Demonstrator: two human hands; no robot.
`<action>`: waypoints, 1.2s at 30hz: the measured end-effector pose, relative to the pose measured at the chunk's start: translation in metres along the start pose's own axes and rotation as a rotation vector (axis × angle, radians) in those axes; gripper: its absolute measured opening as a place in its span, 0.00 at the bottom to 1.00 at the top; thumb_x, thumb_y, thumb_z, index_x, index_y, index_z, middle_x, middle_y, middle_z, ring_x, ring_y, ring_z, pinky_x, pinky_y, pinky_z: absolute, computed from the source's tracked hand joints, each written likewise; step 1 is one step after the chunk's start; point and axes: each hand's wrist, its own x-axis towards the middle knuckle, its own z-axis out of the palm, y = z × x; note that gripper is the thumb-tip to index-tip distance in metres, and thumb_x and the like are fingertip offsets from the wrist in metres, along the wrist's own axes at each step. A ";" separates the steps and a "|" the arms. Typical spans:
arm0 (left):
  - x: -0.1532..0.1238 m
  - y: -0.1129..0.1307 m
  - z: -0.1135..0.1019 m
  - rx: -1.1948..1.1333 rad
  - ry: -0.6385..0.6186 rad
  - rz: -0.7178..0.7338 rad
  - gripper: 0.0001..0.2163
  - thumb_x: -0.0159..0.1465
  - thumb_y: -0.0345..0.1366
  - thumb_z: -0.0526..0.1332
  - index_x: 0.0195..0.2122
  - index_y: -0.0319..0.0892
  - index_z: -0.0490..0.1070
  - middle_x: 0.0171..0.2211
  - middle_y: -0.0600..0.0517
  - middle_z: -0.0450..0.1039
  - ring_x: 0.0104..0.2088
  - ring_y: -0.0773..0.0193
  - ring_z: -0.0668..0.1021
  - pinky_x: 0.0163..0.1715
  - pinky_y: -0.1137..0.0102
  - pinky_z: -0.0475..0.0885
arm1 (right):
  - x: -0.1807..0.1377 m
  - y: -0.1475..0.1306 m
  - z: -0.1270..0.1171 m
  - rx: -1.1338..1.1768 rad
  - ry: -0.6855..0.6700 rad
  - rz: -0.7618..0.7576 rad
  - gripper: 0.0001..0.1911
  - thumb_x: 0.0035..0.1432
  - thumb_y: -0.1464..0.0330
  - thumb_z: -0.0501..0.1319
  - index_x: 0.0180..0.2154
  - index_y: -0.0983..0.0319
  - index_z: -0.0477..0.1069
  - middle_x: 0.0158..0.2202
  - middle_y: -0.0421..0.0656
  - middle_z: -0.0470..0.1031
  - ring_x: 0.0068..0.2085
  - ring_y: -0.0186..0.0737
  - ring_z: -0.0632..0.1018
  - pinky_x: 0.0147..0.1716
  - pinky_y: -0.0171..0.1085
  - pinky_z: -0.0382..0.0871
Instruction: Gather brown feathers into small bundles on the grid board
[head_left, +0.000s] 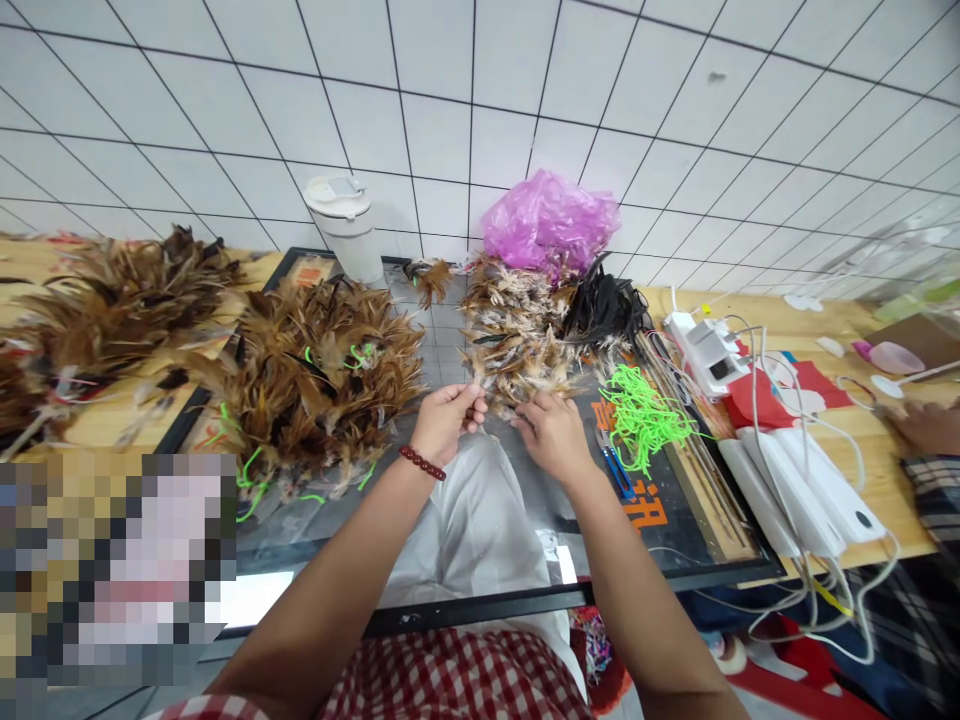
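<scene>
My left hand (444, 418), with a red bead bracelet on its wrist, is closed in a pinch on pale brown feathers at the near edge of a loose feather pile (517, 335). My right hand (553, 432) lies beside it with fingers curled into the same pile. Both hands work over a dark cutting mat (525, 500). A heap of brown feather bundles (315, 375) tied with green cords sits just left of my left hand. Black feathers (604, 305) lie behind the pale pile.
Green cords (645, 415) and blue-handled scissors (615, 468) lie right of my right hand. A white cup (345, 225) and pink plastic bag (551, 220) stand against the tiled wall. More brown feathers (105, 310) lie far left. Chargers, cables (780, 440) and another person's hand (926, 425) are at right.
</scene>
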 end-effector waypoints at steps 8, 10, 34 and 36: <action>-0.003 -0.002 0.003 -0.037 -0.018 -0.032 0.12 0.49 0.38 0.70 0.28 0.34 0.72 0.22 0.50 0.73 0.21 0.72 0.74 0.21 0.76 0.68 | 0.007 -0.002 0.001 1.013 0.075 0.436 0.10 0.55 0.61 0.60 0.29 0.62 0.70 0.26 0.41 0.74 0.26 0.34 0.71 0.26 0.33 0.60; -0.005 -0.003 0.005 -0.029 -0.045 -0.064 0.12 0.49 0.37 0.70 0.28 0.34 0.74 0.24 0.49 0.75 0.23 0.71 0.75 0.24 0.75 0.71 | 0.009 -0.005 -0.001 1.308 0.045 0.541 0.11 0.51 0.60 0.63 0.29 0.62 0.70 0.27 0.40 0.74 0.24 0.31 0.70 0.24 0.31 0.59; -0.013 -0.006 0.002 0.071 -0.538 -0.328 0.16 0.49 0.43 0.70 0.32 0.35 0.77 0.31 0.41 0.77 0.27 0.65 0.78 0.27 0.72 0.73 | 0.007 -0.011 -0.006 1.499 -0.118 0.529 0.13 0.45 0.59 0.69 0.23 0.62 0.74 0.21 0.38 0.71 0.23 0.30 0.68 0.23 0.32 0.59; -0.013 -0.007 0.002 0.097 -0.530 -0.335 0.16 0.48 0.42 0.71 0.32 0.34 0.77 0.31 0.41 0.78 0.27 0.64 0.78 0.27 0.71 0.74 | 0.007 -0.013 -0.007 1.472 -0.127 0.511 0.13 0.44 0.59 0.69 0.21 0.62 0.73 0.20 0.38 0.70 0.23 0.30 0.68 0.24 0.32 0.60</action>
